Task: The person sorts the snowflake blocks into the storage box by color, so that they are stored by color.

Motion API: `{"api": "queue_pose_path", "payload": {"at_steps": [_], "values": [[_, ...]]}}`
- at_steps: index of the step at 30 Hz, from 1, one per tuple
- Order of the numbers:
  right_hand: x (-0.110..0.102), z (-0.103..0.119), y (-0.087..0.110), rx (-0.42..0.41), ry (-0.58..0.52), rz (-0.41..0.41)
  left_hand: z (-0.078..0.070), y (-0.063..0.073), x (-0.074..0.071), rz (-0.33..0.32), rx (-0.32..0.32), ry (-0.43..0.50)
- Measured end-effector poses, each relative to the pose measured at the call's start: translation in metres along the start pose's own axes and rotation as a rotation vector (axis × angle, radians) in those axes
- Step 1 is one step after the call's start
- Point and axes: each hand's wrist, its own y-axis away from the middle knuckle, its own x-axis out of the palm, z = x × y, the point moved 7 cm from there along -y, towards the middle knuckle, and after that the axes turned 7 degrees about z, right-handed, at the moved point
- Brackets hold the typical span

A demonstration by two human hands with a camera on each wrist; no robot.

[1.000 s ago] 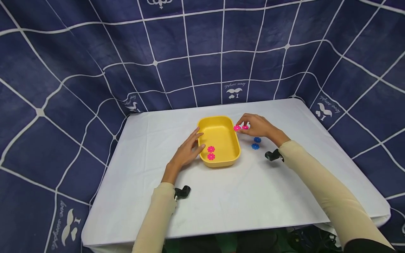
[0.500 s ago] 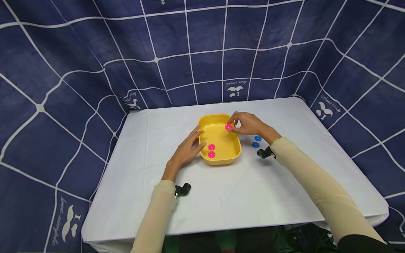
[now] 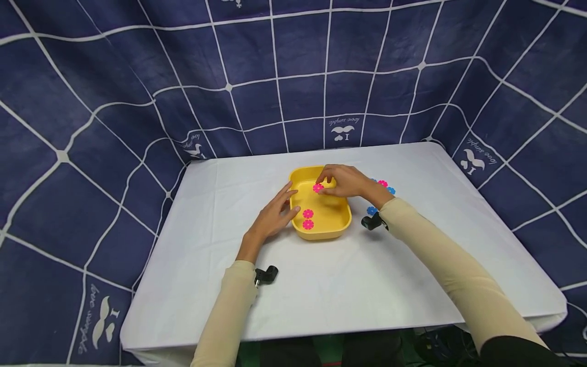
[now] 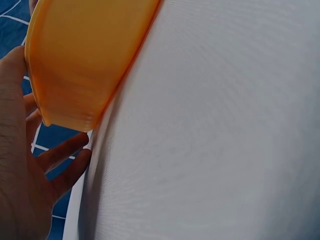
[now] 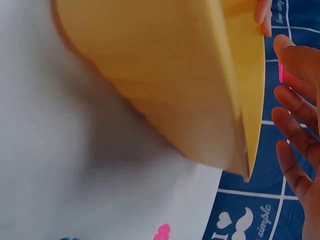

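Note:
A yellow tray stands on the white table, with two pink flower-shaped discs side by side near its front left corner. My left hand rests at the tray's left rim, fingers loosely extended and thumb over the edge. Over the back part of the tray, my right hand pinches another pink flower-shaped disc between thumb and fingertip. The right wrist view shows only a thin pink edge of this disc between the fingers. In the left wrist view, spread fingers lie around the tray's side.
Right of the tray, partly behind the right forearm, lie a blue disc, another blue disc and a pink disc. The white tablecloth ends at the table's front edge. A dark blue gridded curtain encloses the back and sides.
My right hand has moved left from beside the tray to over its inside, carrying the pink disc. It uncovered discs on the table behind it. The left hand has stayed at the rim.

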Motion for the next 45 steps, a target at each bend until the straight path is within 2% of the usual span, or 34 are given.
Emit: {"api": "queue_pose_path", "payload": {"at_steps": [11, 24, 32, 45], "values": [[0.003, 0.012, -0.017, -0.052, 0.049, 0.032, -0.002, 0.000, 0.000, 0.001, 0.022, -0.002], [0.005, 0.025, -0.032, -0.074, 0.045, 0.077, -0.002, 0.002, -0.002, 0.003, 0.019, -0.013], [0.012, 0.026, -0.042, -0.077, 0.073, 0.173, -0.001, 0.001, -0.002, 0.002, 0.026, -0.018], [0.028, 0.031, -0.058, -0.143, 0.150, 0.366, 0.001, 0.000, -0.001, 0.001, 0.039, -0.001]]}}
